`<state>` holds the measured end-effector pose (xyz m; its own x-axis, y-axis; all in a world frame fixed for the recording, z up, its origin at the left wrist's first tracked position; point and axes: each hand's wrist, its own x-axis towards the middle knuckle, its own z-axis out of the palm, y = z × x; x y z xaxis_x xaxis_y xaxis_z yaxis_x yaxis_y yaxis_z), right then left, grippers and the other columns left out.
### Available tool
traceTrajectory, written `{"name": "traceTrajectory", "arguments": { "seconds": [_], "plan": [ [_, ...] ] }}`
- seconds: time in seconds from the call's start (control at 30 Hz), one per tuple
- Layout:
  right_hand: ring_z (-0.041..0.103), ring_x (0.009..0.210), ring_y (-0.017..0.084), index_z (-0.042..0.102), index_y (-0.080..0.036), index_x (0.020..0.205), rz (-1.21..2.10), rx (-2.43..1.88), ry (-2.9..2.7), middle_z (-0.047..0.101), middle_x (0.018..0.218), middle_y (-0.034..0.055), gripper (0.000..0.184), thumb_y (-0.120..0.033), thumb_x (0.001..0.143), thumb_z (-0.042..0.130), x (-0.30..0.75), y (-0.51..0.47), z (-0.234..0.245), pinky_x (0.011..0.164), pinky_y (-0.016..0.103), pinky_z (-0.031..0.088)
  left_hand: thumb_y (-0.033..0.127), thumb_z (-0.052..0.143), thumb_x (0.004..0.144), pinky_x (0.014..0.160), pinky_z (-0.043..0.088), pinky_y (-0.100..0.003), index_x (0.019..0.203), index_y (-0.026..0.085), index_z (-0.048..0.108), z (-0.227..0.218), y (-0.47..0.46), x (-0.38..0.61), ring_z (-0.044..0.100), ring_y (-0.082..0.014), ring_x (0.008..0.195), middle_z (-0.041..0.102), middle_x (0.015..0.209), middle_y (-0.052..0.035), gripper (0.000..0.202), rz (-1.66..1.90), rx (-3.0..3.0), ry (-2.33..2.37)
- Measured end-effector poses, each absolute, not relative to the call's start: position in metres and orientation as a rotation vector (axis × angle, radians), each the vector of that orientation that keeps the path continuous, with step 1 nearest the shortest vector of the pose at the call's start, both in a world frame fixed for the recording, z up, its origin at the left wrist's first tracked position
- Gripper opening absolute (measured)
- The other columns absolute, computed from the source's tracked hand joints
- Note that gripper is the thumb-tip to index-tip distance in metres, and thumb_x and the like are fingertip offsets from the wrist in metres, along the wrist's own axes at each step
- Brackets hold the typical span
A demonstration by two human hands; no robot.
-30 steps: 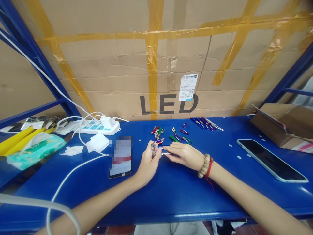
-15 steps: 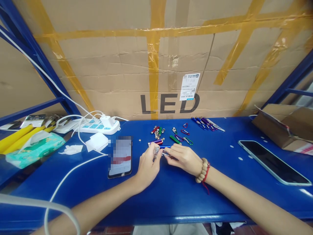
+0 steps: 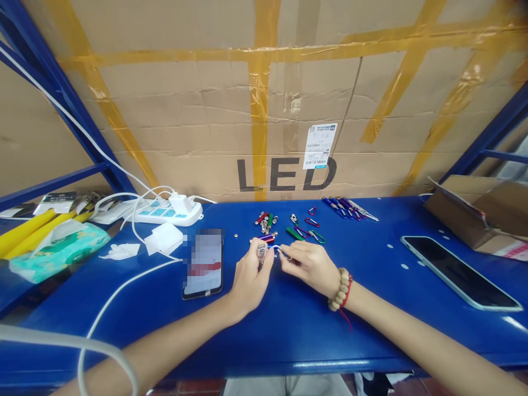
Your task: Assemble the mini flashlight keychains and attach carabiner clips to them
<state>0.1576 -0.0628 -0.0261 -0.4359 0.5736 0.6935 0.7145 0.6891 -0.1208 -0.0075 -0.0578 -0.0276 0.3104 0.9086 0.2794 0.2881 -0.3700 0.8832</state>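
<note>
My left hand (image 3: 250, 275) is closed around a silver metal piece (image 3: 261, 251) that shows above the thumb. My right hand (image 3: 309, 265) pinches a thin silver wire loop (image 3: 287, 256), perhaps a carabiner clip. Between the fingertips of both hands is a small blue metal part (image 3: 276, 248), mostly covered by fingers. Just beyond the hands lie red and purple metal tubes (image 3: 267, 238), a green tube (image 3: 293, 234) and several coloured carabiners (image 3: 312, 222). Small silver caps and short red and green pieces (image 3: 265, 221) form a loose pile behind them.
Several pen-like metal torches (image 3: 346, 208) lie at the back right. A phone (image 3: 203, 264) is left of my hands, another phone (image 3: 460, 272) at right by an open carton (image 3: 478, 214). A power strip (image 3: 165, 213), cables and tissues (image 3: 164, 238) occupy the left; a large carton (image 3: 198, 121) stands behind.
The blue tube that showed between my hands is now mostly hidden by fingers. My right hand has shifted slightly, and the silver loop has turned in its fingertips.
</note>
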Motion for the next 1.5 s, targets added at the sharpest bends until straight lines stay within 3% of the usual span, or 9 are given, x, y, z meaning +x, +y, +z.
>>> {"name": "traceTrajectory", "arguments": {
  "seconds": [0.4, 0.77, 0.9, 1.1, 1.27, 1.5],
  "plan": [
    [0.044, 0.049, 0.012, 0.062, -0.015, 0.082, -0.4, -0.944, -2.015, 0.052, 0.053, 0.0002, 0.018, -0.018, 0.089, 0.046, 0.161, -0.07, -0.011, 0.055, 0.025, 0.042, 0.036, 0.034, 0.091, 0.066, 0.035, -0.028, 0.086, 0.022, 0.049, -0.027, -0.06, -0.004, 0.051, -0.019, 0.08, 0.053, 0.09, -0.0037, 0.021, 0.853, 2.169, 1.147],
    [0.044, 0.05, 0.011, 0.06, -0.014, 0.078, -0.492, -0.922, -2.107, 0.054, 0.055, 0.0009, 0.019, -0.02, 0.089, 0.046, 0.159, -0.067, -0.019, 0.054, 0.024, 0.042, 0.032, 0.031, 0.092, 0.068, 0.039, -0.028, 0.089, 0.022, 0.05, -0.027, -0.058, -0.005, 0.054, -0.0188, 0.082, 0.057, 0.084, -0.0018, 0.022, 0.755, 2.231, 1.279],
    [0.046, 0.052, 0.012, 0.061, -0.013, 0.081, -0.394, -0.961, -2.175, 0.054, 0.057, 0.0017, 0.023, -0.024, 0.091, 0.044, 0.163, -0.066, -0.016, 0.054, 0.024, 0.041, 0.036, 0.031, 0.091, 0.068, 0.039, -0.026, 0.083, 0.023, 0.049, -0.027, -0.055, -0.005, 0.054, -0.0169, 0.078, 0.058, 0.08, 0.0008, 0.023, 0.771, 2.185, 1.305],
    [0.053, 0.065, 0.014, 0.061, -0.015, 0.103, -0.104, -0.963, -2.255, 0.059, 0.07, 0.0036, 0.027, -0.029, 0.093, 0.041, 0.173, -0.061, -0.015, 0.061, 0.025, 0.045, 0.039, 0.034, 0.09, 0.069, 0.039, -0.027, 0.092, 0.025, 0.051, -0.027, -0.052, -0.005, 0.055, -0.0178, 0.083, 0.059, 0.087, 0.0008, 0.022, 0.722, 2.095, 1.35],
    [0.056, 0.067, 0.012, 0.067, -0.017, 0.091, 0.142, -1.014, -2.03, 0.063, 0.072, 0.0029, 0.022, -0.029, 0.09, 0.048, 0.172, -0.062, -0.009, 0.064, 0.024, 0.046, 0.039, 0.038, 0.088, 0.072, 0.039, -0.029, 0.095, 0.026, 0.051, -0.028, -0.052, -0.004, 0.055, -0.0181, 0.086, 0.058, 0.094, 0.0001, 0.02, 0.739, 2.065, 1.324],
    [0.053, 0.051, 0.01, 0.064, -0.015, 0.082, 0.399, -1.164, -1.382, 0.058, 0.064, 0.0002, 0.032, -0.044, 0.084, 0.052, 0.193, -0.049, -0.003, 0.049, 0.022, 0.047, 0.039, 0.044, 0.084, 0.062, 0.038, -0.025, 0.093, 0.024, 0.051, -0.03, -0.051, -0.003, 0.05, -0.0145, 0.071, 0.05, 0.074, 0.0025, 0.019, 0.826, 2.05, 1.271]
  ]
}}
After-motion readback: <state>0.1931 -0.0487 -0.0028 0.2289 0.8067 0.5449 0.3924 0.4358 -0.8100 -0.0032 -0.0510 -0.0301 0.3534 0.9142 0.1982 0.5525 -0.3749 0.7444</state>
